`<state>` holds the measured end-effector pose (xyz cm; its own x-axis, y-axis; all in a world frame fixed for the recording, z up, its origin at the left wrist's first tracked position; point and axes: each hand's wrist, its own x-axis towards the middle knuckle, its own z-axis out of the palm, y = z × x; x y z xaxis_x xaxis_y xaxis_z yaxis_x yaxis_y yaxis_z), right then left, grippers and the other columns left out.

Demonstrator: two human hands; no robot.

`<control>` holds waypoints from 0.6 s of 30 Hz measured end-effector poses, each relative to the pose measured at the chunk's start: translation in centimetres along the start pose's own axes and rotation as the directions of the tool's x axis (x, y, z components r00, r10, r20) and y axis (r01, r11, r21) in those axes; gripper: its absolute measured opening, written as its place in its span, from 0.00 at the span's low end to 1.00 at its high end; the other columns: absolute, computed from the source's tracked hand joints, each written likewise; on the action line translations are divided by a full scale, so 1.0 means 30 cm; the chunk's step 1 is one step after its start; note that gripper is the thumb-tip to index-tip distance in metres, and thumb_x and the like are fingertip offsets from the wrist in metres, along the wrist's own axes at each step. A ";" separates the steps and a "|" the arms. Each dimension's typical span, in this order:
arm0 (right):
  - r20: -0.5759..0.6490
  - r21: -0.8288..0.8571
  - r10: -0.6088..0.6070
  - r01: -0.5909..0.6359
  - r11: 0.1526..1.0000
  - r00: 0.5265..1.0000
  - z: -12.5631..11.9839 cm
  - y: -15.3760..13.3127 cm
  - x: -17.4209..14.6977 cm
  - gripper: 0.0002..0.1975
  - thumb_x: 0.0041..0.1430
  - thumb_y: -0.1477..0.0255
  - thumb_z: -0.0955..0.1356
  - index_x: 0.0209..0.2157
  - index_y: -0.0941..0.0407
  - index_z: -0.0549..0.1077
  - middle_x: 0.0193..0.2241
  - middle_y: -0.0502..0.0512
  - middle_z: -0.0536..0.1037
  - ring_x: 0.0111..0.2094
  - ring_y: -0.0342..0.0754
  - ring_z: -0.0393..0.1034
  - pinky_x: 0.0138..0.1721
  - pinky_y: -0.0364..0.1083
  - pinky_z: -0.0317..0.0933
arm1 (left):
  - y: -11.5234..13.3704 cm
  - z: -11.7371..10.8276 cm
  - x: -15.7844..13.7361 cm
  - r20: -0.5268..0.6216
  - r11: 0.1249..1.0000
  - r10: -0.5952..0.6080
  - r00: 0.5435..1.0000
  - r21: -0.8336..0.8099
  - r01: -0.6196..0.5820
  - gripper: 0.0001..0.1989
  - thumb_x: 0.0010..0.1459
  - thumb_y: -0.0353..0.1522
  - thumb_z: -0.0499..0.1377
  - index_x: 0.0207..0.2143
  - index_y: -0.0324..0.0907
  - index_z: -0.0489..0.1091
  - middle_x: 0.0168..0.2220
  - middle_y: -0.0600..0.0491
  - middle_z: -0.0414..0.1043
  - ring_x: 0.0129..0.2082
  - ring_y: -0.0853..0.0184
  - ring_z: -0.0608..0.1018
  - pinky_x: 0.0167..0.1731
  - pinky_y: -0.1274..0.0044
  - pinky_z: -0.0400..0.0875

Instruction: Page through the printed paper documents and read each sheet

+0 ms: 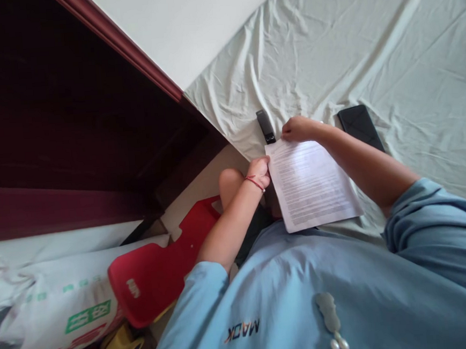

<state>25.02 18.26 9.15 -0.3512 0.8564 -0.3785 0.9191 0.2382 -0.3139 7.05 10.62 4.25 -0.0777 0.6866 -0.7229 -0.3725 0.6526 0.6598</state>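
A stack of printed paper sheets [314, 187] lies at the edge of the bed, its lower end against my shirt. My left hand [260, 172], with a red string at the wrist, pinches the sheets' left edge near the upper corner. At the top edge my right hand [299, 129] is closed, fingers pressed together on the paper; the fingertips are partly hidden. Just beyond the top left corner, close to my right hand, lies a dark, narrow object that looks like a stapler [266, 126].
A black phone or case [360, 127] lies right of my right forearm on the wrinkled pale bedsheet [367, 40]. Dark red wooden furniture [69, 101] stands at left. Below it are a red plastic seat [144, 278] and a white printed sack [57, 301].
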 end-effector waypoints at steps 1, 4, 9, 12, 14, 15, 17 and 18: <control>0.005 0.003 -0.013 0.013 1.000 1.000 -0.007 0.005 0.006 0.17 0.70 0.70 0.66 0.48 0.56 0.87 0.46 0.61 0.87 0.46 0.56 0.78 0.45 0.51 0.65 | -0.002 0.001 -0.008 0.008 1.000 0.010 1.000 -0.003 -0.010 0.09 0.51 0.20 0.66 0.27 0.40 0.72 0.26 0.51 0.77 0.40 0.58 0.86 0.48 0.68 0.82; 0.021 0.026 -0.061 0.061 0.998 0.998 -0.018 0.026 0.011 0.16 0.69 0.69 0.67 0.45 0.54 0.87 0.42 0.59 0.87 0.44 0.55 0.78 0.45 0.50 0.65 | -0.017 0.001 -0.045 0.050 0.998 0.056 0.997 -0.002 -0.056 0.09 0.54 0.21 0.65 0.25 0.40 0.71 0.26 0.52 0.77 0.39 0.60 0.86 0.48 0.69 0.81; -0.012 0.102 -0.082 0.083 0.991 0.997 0.003 0.050 0.018 0.15 0.67 0.68 0.68 0.43 0.53 0.88 0.37 0.57 0.86 0.40 0.55 0.78 0.43 0.52 0.65 | -0.029 0.003 -0.069 0.040 0.999 0.053 0.998 0.005 -0.053 0.09 0.59 0.23 0.62 0.26 0.41 0.71 0.24 0.52 0.75 0.38 0.60 0.85 0.47 0.68 0.82; -0.055 0.134 -0.076 0.082 0.987 0.996 0.019 0.056 0.035 0.13 0.66 0.69 0.68 0.40 0.53 0.88 0.36 0.57 0.86 0.40 0.56 0.78 0.44 0.53 0.65 | -0.021 0.009 -0.045 0.006 0.999 0.043 0.999 0.000 -0.043 0.08 0.57 0.22 0.63 0.26 0.40 0.72 0.25 0.51 0.76 0.39 0.59 0.85 0.48 0.67 0.81; -0.065 0.157 -0.074 0.084 0.984 0.995 0.024 0.060 0.048 0.12 0.66 0.70 0.69 0.39 0.52 0.87 0.35 0.57 0.85 0.40 0.55 0.78 0.43 0.52 0.65 | -0.012 0.013 -0.027 0.004 0.999 0.048 0.999 -0.009 -0.048 0.08 0.55 0.22 0.65 0.26 0.40 0.73 0.26 0.51 0.76 0.40 0.58 0.86 0.49 0.67 0.81; -0.070 0.163 -0.071 0.081 0.983 0.995 0.025 0.063 0.054 0.11 0.66 0.70 0.69 0.38 0.52 0.87 0.35 0.56 0.85 0.39 0.54 0.77 0.43 0.52 0.64 | -0.008 0.016 -0.020 0.004 0.999 0.047 0.999 -0.012 -0.047 0.07 0.55 0.22 0.65 0.26 0.39 0.73 0.26 0.51 0.76 0.40 0.58 0.85 0.49 0.67 0.81; -0.079 0.164 -0.067 0.079 0.983 0.995 0.024 0.070 0.063 0.10 0.67 0.70 0.70 0.37 0.52 0.87 0.34 0.55 0.85 0.38 0.54 0.77 0.42 0.51 0.64 | 0.001 0.024 -0.013 -0.005 0.999 0.034 0.999 -0.009 -0.034 0.08 0.57 0.23 0.64 0.26 0.39 0.73 0.25 0.52 0.75 0.39 0.59 0.85 0.49 0.66 0.81; -0.084 0.160 -0.065 0.078 0.984 0.994 0.023 0.074 0.067 0.10 0.67 0.70 0.70 0.37 0.52 0.87 0.33 0.55 0.84 0.38 0.54 0.77 0.42 0.51 0.64 | 0.006 0.030 -0.012 -0.014 1.000 0.025 1.000 -0.001 -0.025 0.08 0.58 0.23 0.63 0.26 0.39 0.72 0.24 0.52 0.74 0.38 0.60 0.85 0.49 0.66 0.81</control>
<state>26.23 20.20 7.08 -0.3944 0.8744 -0.2826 0.8483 0.2282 -0.4779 7.84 10.76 4.81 -0.1004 0.6980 -0.7090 -0.3713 0.6348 0.6776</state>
